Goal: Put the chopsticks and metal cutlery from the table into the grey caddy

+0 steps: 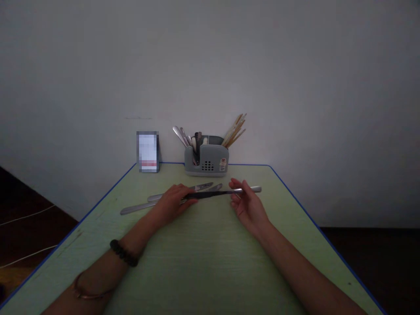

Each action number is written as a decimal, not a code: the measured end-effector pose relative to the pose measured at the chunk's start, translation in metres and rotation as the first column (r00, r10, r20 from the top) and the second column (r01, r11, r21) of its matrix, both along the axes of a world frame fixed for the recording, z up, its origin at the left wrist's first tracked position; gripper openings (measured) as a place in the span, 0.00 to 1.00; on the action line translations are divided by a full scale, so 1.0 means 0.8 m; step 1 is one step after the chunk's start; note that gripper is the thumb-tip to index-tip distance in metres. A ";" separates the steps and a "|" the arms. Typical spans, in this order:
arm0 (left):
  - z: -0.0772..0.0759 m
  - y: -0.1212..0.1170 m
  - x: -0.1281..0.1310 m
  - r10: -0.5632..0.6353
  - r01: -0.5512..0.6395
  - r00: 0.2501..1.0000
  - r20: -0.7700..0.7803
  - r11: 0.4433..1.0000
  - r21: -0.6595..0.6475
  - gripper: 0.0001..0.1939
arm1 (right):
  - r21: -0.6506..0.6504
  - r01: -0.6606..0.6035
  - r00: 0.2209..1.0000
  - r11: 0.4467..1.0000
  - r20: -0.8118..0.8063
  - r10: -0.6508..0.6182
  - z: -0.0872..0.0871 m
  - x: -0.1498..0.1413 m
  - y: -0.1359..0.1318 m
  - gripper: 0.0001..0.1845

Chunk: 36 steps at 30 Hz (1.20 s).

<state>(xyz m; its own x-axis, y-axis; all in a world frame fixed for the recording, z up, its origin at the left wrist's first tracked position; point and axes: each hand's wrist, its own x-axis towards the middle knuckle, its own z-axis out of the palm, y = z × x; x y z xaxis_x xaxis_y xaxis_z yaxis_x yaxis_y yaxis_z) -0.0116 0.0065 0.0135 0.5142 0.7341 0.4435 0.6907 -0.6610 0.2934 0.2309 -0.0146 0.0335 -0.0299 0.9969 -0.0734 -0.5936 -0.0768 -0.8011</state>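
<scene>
My right hand (247, 204) holds a table knife (223, 192) by its handle, thumb and fingers pinched round it, the blade pointing left just above the table. My left hand (173, 202) lies palm down with its fingers resting on two more knives (154, 202) that lie flat on the green table (210, 262). The blade tip of the held knife reaches my left fingers. A dark bead bracelet and a thin bangle are on my left wrist.
A grey cutlery holder (206, 161) stands at the table's far edge against the wall, with spoons on its left and wooden chopsticks (234, 130) on its right. A small upright card (148, 151) stands left of it. The table has a blue rim.
</scene>
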 end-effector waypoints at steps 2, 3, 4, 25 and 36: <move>-0.001 0.000 -0.001 0.004 -0.005 0.999 0.042 1.000 0.031 0.14 | 0.008 0.005 1.000 1.000 0.022 -0.005 -0.004 -0.002 0.002 0.14; -0.001 0.001 -0.001 0.000 -0.002 0.999 0.050 0.999 0.049 0.14 | 0.020 0.006 0.999 1.000 0.040 -0.007 -0.006 -0.002 0.002 0.13; -0.001 0.001 -0.002 -0.005 0.001 0.999 0.051 0.998 0.067 0.14 | 0.029 0.008 0.998 1.000 0.058 -0.010 -0.007 -0.003 0.003 0.13; -0.007 0.008 -0.002 0.153 -0.152 0.987 0.051 0.988 -0.033 0.17 | 0.647 -0.059 0.731 0.760 0.546 -0.409 0.157 -0.025 0.041 0.19; -0.008 0.007 -0.003 0.117 -0.116 0.992 0.038 0.993 -0.023 0.13 | 0.635 -0.357 0.000 0.685 0.733 -0.680 0.204 -0.077 0.147 0.16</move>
<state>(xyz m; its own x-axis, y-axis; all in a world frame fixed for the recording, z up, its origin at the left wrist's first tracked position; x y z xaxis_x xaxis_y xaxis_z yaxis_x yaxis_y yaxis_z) -0.0136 0.0123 0.0067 0.4070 0.7973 0.4458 0.7501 -0.5702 0.3350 0.1696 0.1034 0.1970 -0.2873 0.7222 0.6292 0.7755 0.5609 -0.2898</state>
